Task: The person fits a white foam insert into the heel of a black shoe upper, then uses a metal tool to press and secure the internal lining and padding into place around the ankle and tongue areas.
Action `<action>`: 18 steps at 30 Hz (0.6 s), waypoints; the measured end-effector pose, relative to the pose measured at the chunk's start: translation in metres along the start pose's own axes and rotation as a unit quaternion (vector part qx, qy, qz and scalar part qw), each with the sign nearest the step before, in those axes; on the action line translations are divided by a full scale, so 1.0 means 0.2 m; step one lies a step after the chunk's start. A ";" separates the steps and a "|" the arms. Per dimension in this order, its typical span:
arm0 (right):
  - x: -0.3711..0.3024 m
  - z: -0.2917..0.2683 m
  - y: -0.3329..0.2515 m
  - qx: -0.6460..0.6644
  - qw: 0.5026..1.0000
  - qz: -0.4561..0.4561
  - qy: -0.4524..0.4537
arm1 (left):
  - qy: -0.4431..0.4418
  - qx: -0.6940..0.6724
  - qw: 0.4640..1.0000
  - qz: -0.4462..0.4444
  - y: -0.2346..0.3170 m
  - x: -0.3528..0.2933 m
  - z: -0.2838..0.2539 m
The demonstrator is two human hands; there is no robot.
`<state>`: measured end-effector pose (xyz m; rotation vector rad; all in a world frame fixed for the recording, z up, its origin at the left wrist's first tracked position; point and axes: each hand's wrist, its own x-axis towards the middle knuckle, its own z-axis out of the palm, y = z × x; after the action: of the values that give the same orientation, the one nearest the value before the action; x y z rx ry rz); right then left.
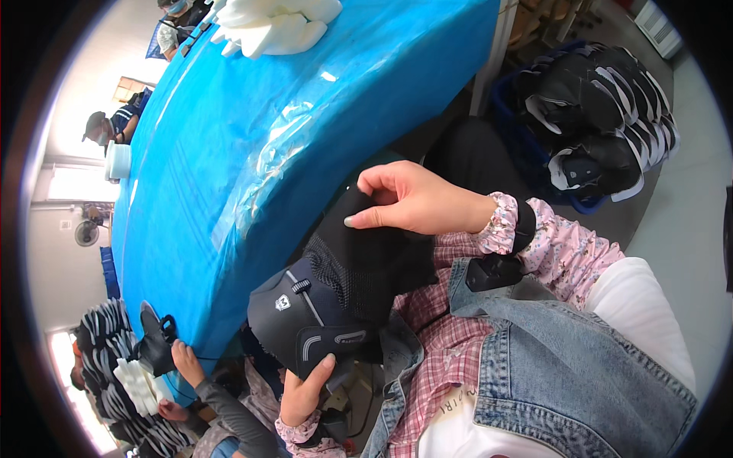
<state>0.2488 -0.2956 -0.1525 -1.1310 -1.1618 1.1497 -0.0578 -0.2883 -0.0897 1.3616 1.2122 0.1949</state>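
Observation:
A black and dark grey shoe upper with a pale badge, a knit mesh part and a strap is held over my lap. My left hand grips its lower edge, thumb on top and the other fingers hidden beneath. Higher up, my right hand pinches the edge of its black fabric between thumb and fingers. Both my sleeves are pink with a floral print, and a black band circles the right wrist. A blue-covered table stands just beyond the upper.
White foam-like pieces lie on the table's far end. On the right a blue crate is filled with stacked shoe uppers. At lower left a co-worker's hand holds a black upper by more stacks. Other people work across the table.

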 end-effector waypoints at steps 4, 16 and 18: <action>0.01 0.07 0.02 0.266 0.963 0.048 0.000 | -0.012 -0.144 0.989 -0.004 0.00 -0.01 0.03; 0.19 -0.08 0.06 0.093 0.992 0.048 -0.077 | -0.122 -0.424 0.887 0.136 0.11 0.27 0.13; 0.19 -0.23 0.12 0.204 0.970 0.121 -0.051 | -0.143 -0.434 0.885 0.090 0.18 0.46 0.20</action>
<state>0.2942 -0.2581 -0.1759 -0.9154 -0.8229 1.5683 0.0309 -0.2377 -0.1196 0.6637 0.6025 0.5727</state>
